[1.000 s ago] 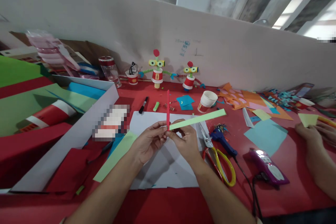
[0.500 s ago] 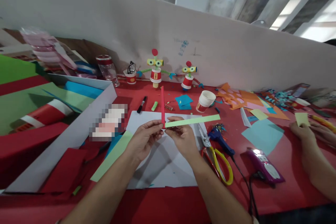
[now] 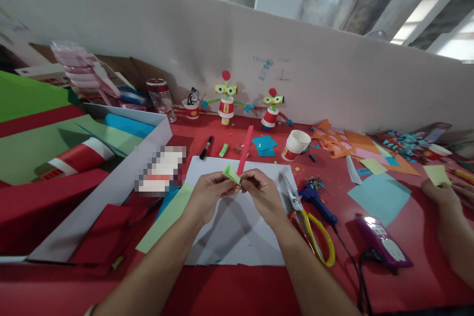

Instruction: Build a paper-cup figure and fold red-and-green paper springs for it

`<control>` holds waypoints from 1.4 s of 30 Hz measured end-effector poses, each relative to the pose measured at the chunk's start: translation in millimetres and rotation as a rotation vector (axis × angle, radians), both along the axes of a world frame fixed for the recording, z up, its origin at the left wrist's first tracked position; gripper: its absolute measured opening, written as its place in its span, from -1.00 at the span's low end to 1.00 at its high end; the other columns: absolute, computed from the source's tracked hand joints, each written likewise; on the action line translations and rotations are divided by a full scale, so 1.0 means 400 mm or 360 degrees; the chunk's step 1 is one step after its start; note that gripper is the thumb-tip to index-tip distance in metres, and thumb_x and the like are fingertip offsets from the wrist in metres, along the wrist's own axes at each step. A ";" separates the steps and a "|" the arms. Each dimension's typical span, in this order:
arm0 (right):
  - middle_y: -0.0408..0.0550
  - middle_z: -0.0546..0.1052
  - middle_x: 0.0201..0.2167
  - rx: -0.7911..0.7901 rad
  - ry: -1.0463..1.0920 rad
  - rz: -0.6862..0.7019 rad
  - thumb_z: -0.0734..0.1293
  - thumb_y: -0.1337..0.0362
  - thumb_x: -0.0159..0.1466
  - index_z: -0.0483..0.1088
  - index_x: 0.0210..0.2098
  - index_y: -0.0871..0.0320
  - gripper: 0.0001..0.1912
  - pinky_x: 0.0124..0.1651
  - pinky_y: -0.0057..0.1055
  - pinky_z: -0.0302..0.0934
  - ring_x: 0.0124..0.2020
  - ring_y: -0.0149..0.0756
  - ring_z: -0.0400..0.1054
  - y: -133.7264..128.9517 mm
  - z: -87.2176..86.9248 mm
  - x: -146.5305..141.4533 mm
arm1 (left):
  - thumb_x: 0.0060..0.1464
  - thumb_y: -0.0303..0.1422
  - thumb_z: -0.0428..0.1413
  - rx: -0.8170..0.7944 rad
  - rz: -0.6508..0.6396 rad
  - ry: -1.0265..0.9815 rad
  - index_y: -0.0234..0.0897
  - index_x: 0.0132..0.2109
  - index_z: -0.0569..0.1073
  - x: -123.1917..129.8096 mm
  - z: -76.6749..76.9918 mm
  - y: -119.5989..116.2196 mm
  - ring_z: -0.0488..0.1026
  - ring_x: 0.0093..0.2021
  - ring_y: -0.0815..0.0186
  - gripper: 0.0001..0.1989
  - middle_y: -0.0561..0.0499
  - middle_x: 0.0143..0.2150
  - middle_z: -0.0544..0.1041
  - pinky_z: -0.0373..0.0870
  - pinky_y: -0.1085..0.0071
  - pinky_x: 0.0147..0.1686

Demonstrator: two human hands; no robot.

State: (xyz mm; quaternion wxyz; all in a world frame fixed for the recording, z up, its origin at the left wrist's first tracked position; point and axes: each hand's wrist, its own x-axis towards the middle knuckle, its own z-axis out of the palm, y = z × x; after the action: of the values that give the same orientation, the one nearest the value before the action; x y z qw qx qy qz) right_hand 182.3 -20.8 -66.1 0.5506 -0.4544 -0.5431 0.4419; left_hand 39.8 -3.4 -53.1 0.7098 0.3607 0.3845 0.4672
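Note:
Over the white sheet (image 3: 240,222), my left hand (image 3: 207,197) and my right hand (image 3: 263,195) meet at the joined ends of two paper strips. The red paper strip (image 3: 246,147) points up and away from me. The light green paper strip (image 3: 231,174) is bent toward my left hand, its far part foreshortened. My left fingers pinch the strips from the left, and my right thumb and fingers close on the corner where they cross. Part of the fold is hidden by my fingertips. Scissors (image 3: 314,237) with yellow handles lie right of my right hand.
Two paper-cup figures (image 3: 226,106) stand by the wall. A stack of paper cups (image 3: 296,144), a blue glue gun (image 3: 318,200) and a purple device (image 3: 383,239) lie rightward. At far right, another person's hand (image 3: 439,195) holds yellow paper. A white box (image 3: 111,202) stands left.
The green strip has swung from pointing right to lying bent over toward the left. The red strip now leans right, and my right hand has closed in on the fold. The view has shifted slightly.

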 end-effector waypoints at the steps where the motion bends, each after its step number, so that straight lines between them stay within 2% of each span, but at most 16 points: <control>1: -0.18 0.44 -0.50 -0.0012 -0.0001 -0.0004 0.34 0.25 0.15 0.45 -0.39 0.11 -0.92 -0.34 -0.45 0.25 -0.45 -0.39 0.32 -0.001 0.002 -0.001 | -0.29 -0.42 0.32 0.0008 0.0015 0.0011 -0.35 -0.55 0.56 0.002 0.001 -0.001 0.47 -0.48 0.35 -0.90 -0.04 -0.55 0.56 0.40 0.42 -0.33; 11: -0.17 0.52 -0.46 -0.0128 0.0046 -0.0160 0.39 0.29 0.09 0.49 -0.39 0.13 -0.93 -0.31 -0.44 0.29 -0.44 -0.40 0.37 -0.008 0.020 -0.009 | -0.24 -0.46 0.26 0.0019 0.0050 0.0030 -0.34 -0.49 0.60 0.008 -0.001 -0.008 0.49 -0.47 0.34 -0.95 -0.04 -0.52 0.59 0.44 0.38 -0.23; 16: -0.15 0.52 -0.48 -0.0133 0.0053 -0.0187 0.39 0.28 0.09 0.49 -0.39 0.14 -0.91 -0.31 -0.42 0.28 -0.44 -0.37 0.36 -0.009 0.017 -0.009 | -0.26 -0.44 0.30 0.0072 -0.0001 -0.0021 -0.35 -0.45 0.61 0.009 -0.003 -0.011 0.50 -0.40 0.31 -0.89 -0.06 -0.49 0.60 0.42 0.40 -0.22; 20: -0.15 0.50 -0.46 -0.0140 0.0077 -0.0242 0.39 0.25 0.08 0.45 -0.40 0.15 -0.89 -0.31 -0.42 0.29 -0.42 -0.37 0.37 -0.010 0.006 -0.020 | -0.27 -0.36 0.34 0.0006 0.0103 0.0002 -0.37 -0.51 0.59 0.018 0.002 -0.015 0.48 -0.45 0.32 -0.85 -0.04 -0.56 0.56 0.42 0.39 -0.25; 25: -0.21 0.43 -0.46 -0.0149 0.0339 -0.0291 0.36 0.18 0.14 0.33 -0.27 0.09 -0.80 -0.38 -0.45 0.32 -0.48 -0.42 0.37 -0.014 -0.003 -0.030 | -0.26 -0.35 0.34 -0.0061 0.0219 0.0015 -0.35 -0.51 0.57 0.026 0.003 -0.015 0.45 -0.48 0.35 -0.85 0.00 -0.57 0.53 0.38 0.41 -0.32; 30: -0.21 0.43 -0.50 -0.0258 0.0266 -0.0224 0.33 0.12 0.17 0.36 -0.29 0.12 -0.79 -0.38 -0.45 0.32 -0.50 -0.43 0.38 -0.018 0.000 -0.034 | -0.24 -0.33 0.32 0.0021 0.0349 0.0123 -0.32 -0.49 0.57 0.028 -0.019 -0.011 0.37 -0.50 0.40 -0.85 0.05 -0.55 0.52 0.28 0.45 -0.41; 34: -0.20 0.47 -0.48 -0.0214 0.0218 -0.0178 0.35 0.17 0.16 0.35 -0.24 0.12 -0.78 -0.38 -0.44 0.33 -0.48 -0.41 0.41 -0.020 -0.006 -0.040 | -0.19 -0.30 0.30 0.0041 0.0337 0.0144 -0.32 -0.51 0.55 0.030 -0.037 -0.013 0.31 -0.50 0.41 -0.84 0.06 -0.54 0.50 0.22 0.45 -0.43; 38: -0.18 0.48 -0.48 -0.0199 0.0213 -0.0216 0.35 0.20 0.15 0.39 -0.34 0.14 -0.85 -0.39 -0.44 0.35 -0.50 -0.42 0.40 -0.019 -0.004 -0.041 | -0.23 -0.35 0.32 0.0003 0.0328 0.0135 -0.32 -0.45 0.56 0.030 -0.031 -0.013 0.27 -0.52 0.43 -0.85 0.10 -0.58 0.46 0.18 0.46 -0.45; 42: -0.20 0.47 -0.58 -0.0297 0.0335 -0.0235 0.39 0.22 0.08 0.41 -0.39 0.16 -0.85 -0.42 -0.44 0.33 -0.55 -0.42 0.37 -0.016 0.005 -0.037 | -0.26 -0.36 0.32 -0.0111 0.0271 -0.0025 -0.33 -0.47 0.55 0.027 -0.019 -0.007 0.33 -0.49 0.42 -0.85 0.09 -0.57 0.46 0.22 0.47 -0.41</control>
State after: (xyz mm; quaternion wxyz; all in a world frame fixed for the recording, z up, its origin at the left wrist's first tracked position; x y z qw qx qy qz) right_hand 167.6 -27.2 -64.3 0.5910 -0.4934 -0.4040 0.4940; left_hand 50.7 -6.2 -60.8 0.6826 0.2982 0.4240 0.5150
